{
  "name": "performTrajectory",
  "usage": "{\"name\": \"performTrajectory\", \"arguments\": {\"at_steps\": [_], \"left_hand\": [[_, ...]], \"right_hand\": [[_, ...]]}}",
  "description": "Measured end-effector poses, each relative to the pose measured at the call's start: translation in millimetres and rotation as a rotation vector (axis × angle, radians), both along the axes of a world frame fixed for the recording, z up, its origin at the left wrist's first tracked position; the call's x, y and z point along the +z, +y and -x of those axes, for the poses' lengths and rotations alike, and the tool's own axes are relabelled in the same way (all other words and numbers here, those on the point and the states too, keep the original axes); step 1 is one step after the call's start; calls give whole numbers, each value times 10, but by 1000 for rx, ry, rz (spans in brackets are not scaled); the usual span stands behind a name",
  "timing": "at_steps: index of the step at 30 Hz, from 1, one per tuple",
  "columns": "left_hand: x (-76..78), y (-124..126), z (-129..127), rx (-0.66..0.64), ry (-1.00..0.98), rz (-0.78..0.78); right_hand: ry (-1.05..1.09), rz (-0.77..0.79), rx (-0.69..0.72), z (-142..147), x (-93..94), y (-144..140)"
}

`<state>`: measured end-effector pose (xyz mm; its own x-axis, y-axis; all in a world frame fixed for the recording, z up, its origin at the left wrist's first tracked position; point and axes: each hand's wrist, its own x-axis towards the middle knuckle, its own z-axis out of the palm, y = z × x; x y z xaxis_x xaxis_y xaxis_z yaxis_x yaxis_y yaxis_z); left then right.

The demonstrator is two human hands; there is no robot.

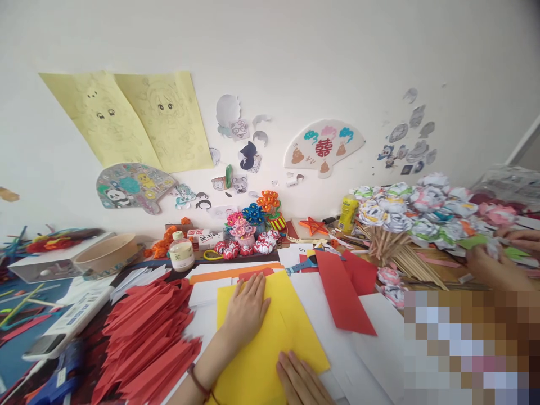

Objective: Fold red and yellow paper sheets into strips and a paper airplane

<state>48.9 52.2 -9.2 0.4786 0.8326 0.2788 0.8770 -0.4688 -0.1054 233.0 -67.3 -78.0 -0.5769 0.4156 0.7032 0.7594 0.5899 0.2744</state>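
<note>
Both of my hands rest on a sheet of yellow paper (291,315) that lies on top of white sheets. My left hand (248,306) is flat near the top of the yellow sheet, fingers stretched out and pointing away from me. Lower down, my right hand (301,379) lies flat near the sheet's bottom right, its wrist out of frame. A large heap of folded red paper pieces (147,332) is to the left of the yellow sheet. Red paper strips (346,298) lie on white paper (375,326) to the right.
A bottle (181,252), craft flowers (242,225) and a yellow bottle (348,214) stand along the wall. Paper flowers on sticks (386,225) fill the right side, where another person's hands (498,261) hold green paper. A blue glue gun (63,374) lies at the left.
</note>
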Motion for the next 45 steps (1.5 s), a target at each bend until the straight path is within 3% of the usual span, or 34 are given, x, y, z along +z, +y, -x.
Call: {"name": "performTrajectory", "arguments": {"at_steps": [5, 10, 13, 15, 17, 19, 22, 25, 32, 35, 45], "left_hand": [[2, 68, 26, -37, 11, 30], [-4, 78, 36, -33, -37, 34], [-13, 62, 41, -38, -45, 34], [-22, 56, 46, -35, -40, 23], [-32, 51, 53, -40, -36, 6], [-37, 44, 62, -50, -36, -7], [-33, 24, 80, -68, -38, -23], [-23, 1, 99, -80, -29, -34], [-70, -8, 125, -83, -13, -59], [-115, 5, 124, -69, -24, -52], [-87, -18, 83, -49, -41, -28]], "right_hand": [[-23, -3, 43, -44, 7, 32], [104, 53, 42, 5, 64, -37], [244, 177, 55, 78, 292, -45], [352, 367, 4, 131, 501, 35], [331, 545, -52, 171, 673, 193], [239, 597, 5, 189, 750, 384], [208, 723, 53, 179, 703, 586], [273, 787, 98, 155, 636, 612], [589, 968, 232, 64, 744, 583], [707, 977, 236, 28, 741, 631], [547, 947, 211, 51, 697, 649]]}}
